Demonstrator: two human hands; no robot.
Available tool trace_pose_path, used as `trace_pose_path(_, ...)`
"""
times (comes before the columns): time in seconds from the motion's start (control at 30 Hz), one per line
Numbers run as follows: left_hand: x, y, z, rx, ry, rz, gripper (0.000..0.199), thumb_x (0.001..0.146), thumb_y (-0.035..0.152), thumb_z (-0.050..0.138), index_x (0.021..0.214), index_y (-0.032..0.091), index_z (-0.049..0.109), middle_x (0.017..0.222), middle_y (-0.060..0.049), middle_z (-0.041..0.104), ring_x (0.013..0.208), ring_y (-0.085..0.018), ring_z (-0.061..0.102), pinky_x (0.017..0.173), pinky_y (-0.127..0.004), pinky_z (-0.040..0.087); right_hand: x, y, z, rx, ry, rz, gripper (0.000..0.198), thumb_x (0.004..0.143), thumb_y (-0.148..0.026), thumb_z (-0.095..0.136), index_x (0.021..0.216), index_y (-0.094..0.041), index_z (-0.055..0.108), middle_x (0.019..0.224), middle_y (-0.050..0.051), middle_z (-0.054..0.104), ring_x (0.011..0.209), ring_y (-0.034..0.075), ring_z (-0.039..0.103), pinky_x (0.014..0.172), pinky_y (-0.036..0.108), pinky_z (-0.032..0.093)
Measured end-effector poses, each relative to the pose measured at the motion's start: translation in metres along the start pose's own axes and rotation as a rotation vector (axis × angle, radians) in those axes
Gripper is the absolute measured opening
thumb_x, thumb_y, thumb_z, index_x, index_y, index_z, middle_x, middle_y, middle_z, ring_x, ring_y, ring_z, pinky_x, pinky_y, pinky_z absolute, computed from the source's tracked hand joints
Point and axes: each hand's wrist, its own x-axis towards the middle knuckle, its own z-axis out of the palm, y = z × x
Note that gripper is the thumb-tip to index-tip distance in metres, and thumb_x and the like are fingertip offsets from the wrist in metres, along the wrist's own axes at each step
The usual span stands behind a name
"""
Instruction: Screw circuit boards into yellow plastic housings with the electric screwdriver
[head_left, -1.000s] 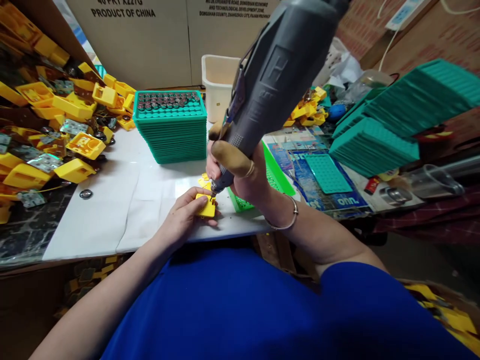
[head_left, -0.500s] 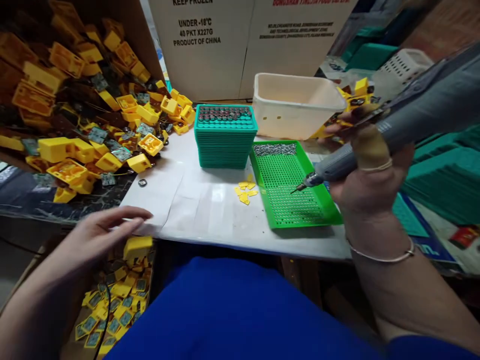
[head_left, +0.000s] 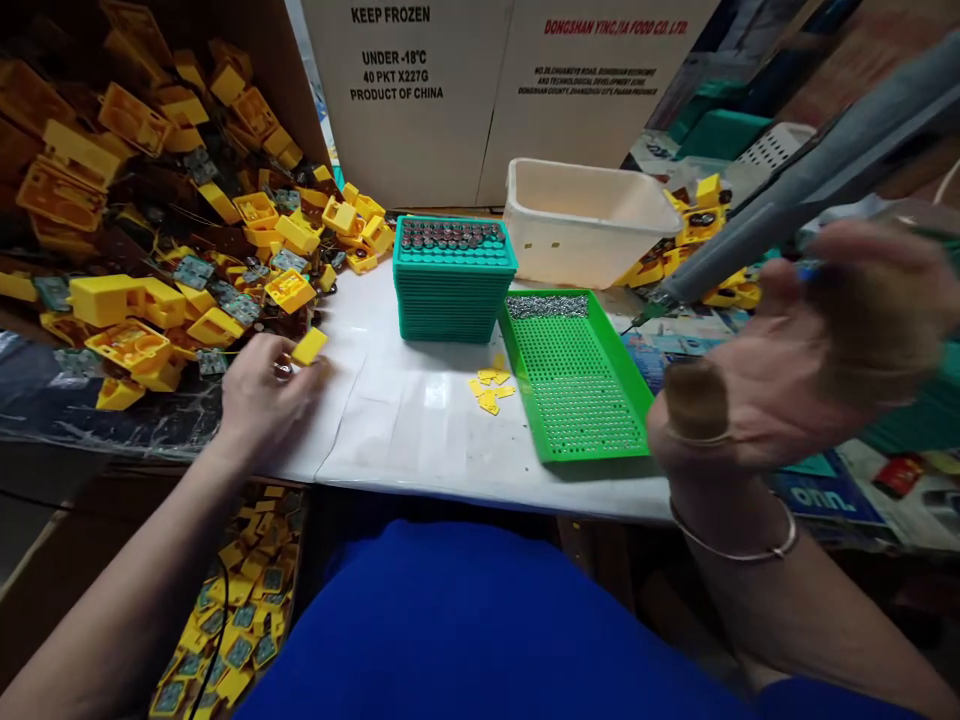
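Note:
My left hand pinches a small yellow plastic casing at the left of the white worktop, by the heap of casings. A small round metal piece shows at its fingers; whether it is gripped too is unclear. On the right, my right hand is open and partly blurred, with fingers apart and a tan cover on the thumb. Beyond it the grey electric screwdriver hangs tilted, apart from the palm, its bit pointing down-left. The green perforated tray of screws lies left of that hand.
A stack of teal trays holding round metal parts stands mid-table, beside a white bin. Flat yellow pieces lie in front. Yellow casings with circuit boards spill from the left; more fill a box below. A carton stands behind.
My left hand has moved up from the table's front edge and taken a yellow casing. My right hand has let go of the electric screwdriver, which now hangs farther back.

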Motion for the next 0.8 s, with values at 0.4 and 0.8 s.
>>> trace_pose_path(0.4,-0.082,0.06,0.007,-0.163,-0.243,0.603,0.013,0.091,0.015,0.055,0.105,0.015,0.055,0.117,-0.021,0.062,0.105,-0.028,0.065,0.081,-0.038,0.059,0.014,-0.018,0.097,-0.082,-1.029,-0.257,0.029,0.098,-0.018,0.043,0.112,-0.019,0.068,0.098,0.007,0.069,0.083,0.015,0.059,0.065,0.027,0.04)
trace_pose_path(0.8,-0.083,0.047,0.011,-0.268,-0.285,0.567,0.015,0.092,0.013,0.053,0.105,0.017,0.058,0.13,-0.02,0.055,0.112,-0.027,0.064,0.087,-0.038,0.059,0.03,-0.006,0.149,0.015,-1.43,-0.336,0.022,0.093,-0.017,0.049,0.099,-0.016,0.071,0.098,0.007,0.064,0.078,0.012,0.052,0.063,0.025,0.032)
